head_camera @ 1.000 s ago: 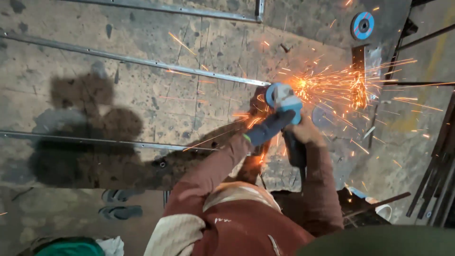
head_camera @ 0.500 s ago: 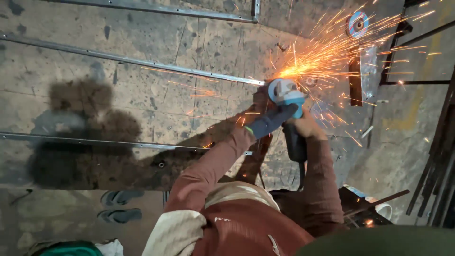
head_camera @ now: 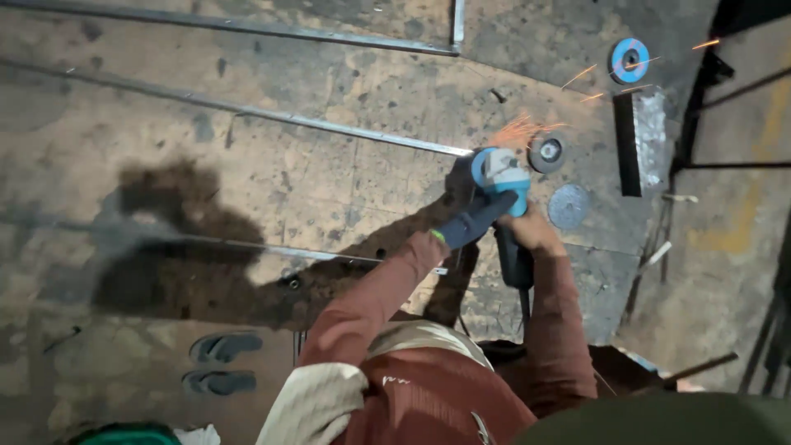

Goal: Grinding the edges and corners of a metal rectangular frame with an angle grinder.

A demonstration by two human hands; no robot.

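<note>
I hold a blue angle grinder (head_camera: 501,175) over the concrete floor with both hands. My left hand (head_camera: 474,221), in a dark glove, grips its front side handle. My right hand (head_camera: 537,233) is bare and wraps the black rear body (head_camera: 514,262). The grinder's disc sits at the end of a long metal bar (head_camera: 346,130) lying on the floor. A small burst of orange sparks (head_camera: 519,129) flies up from the contact point, with a few stray streaks further right.
Two grey discs (head_camera: 547,152) (head_camera: 568,206) lie on the floor just right of the grinder, a blue disc (head_camera: 629,60) farther back. A dark metal block (head_camera: 630,142) stands nearby. More bars (head_camera: 247,26) cross the floor. Sandals (head_camera: 222,363) lie at left. Metal frames line the right edge.
The wide shower of sparks has shrunk to a small burst. The grinder and both hands stay in about the same place at the bar's end.
</note>
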